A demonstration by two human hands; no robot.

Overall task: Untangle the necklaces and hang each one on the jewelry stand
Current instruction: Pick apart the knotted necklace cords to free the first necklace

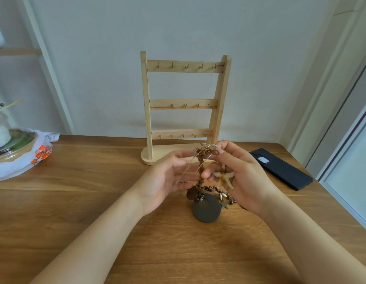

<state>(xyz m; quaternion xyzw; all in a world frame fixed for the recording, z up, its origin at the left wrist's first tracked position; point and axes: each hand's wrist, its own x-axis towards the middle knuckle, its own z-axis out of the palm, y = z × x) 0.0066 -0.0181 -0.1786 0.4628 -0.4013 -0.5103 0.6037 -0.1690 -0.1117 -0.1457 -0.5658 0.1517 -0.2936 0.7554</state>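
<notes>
The dark disc pendant (206, 208) hangs low over the table (91, 201). The left hand (167, 178) pinches the thin clear strand (185, 171), the right hand (242, 177) pinches the brown braided necklace (201, 168). A hard tug could cinch the tangle or snap the strand. Beyond, the jewelry stand (184, 103) stands bare.

A plain pale wall (96, 58) fills the back under soft, even light. The wooden table (75, 201) stands against it, its grain running left to right. At left a white slanted post (44, 64) rises behind the table, and a light wooden shelf (16, 51) meets it. At right a white frame (331, 89) runs up the corner, with a bright pane (360, 165) beside it. A dark phone (280, 169) lies near the table's right edge, and a white bag (18, 167) with orange print sits at its left edge.
</notes>
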